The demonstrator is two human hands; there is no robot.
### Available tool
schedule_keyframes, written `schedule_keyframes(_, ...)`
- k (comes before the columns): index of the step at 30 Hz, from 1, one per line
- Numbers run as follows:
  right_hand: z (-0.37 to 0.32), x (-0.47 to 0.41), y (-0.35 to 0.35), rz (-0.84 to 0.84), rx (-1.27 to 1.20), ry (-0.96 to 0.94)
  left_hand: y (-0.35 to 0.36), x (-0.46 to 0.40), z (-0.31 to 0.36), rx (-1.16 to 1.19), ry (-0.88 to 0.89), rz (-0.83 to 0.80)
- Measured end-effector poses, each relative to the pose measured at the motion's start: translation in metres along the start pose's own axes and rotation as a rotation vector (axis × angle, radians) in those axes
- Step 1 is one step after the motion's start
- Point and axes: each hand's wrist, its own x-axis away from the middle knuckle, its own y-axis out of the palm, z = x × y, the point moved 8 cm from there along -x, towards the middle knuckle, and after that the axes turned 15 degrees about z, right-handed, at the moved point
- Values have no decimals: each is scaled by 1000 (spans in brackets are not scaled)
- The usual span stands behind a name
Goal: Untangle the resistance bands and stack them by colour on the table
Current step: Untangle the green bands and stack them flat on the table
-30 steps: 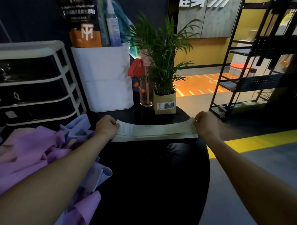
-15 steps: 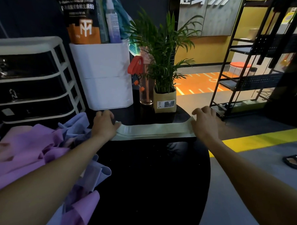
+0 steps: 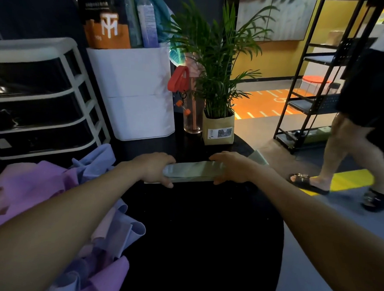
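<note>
A pale green resistance band (image 3: 192, 170) lies across the far part of the round black table (image 3: 201, 232). My left hand (image 3: 155, 168) grips its left part, fingers over the top and thumb at the near edge. My right hand (image 3: 231, 168) grips it the same way further right, and the band's right end (image 3: 259, 157) sticks out past that hand. A tangled heap of purple, lilac-blue and pink bands (image 3: 54, 195) lies at the table's left, partly under my left forearm.
Behind the band stand a potted plant (image 3: 217, 128), a clear bottle (image 3: 192, 115) and a white bin (image 3: 136, 93). A drawer unit (image 3: 42, 101) is at far left, a black shelf rack (image 3: 312, 88) at right. A person's legs (image 3: 347, 150) pass on the right.
Both hands have slid inward from the band's ends toward its middle and now clasp it. A person has walked into view on the right.
</note>
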Motion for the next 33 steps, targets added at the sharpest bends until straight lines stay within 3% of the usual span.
schedule_keyframes(7, -4, -2, -1, 15, 43, -17, -2, 2, -2, 111, -45, 61)
schedule_keyframes(13, -13, 7, -7, 74, 16, -8, -14, 21, 11, -36, -1, 137)
schedule_keyframes(17, -34, 15, -21, 115, -58, -23, -37, 45, 8, 19, -17, 205)
schedule_keyframes(25, -127, 37, -41, 232, -160, -142, -89, 132, -19, 54, -116, 419)
schedule_keyframes(33, -240, 52, -41, 249, -309, -264, -124, 244, -82, 194, -347, 660)
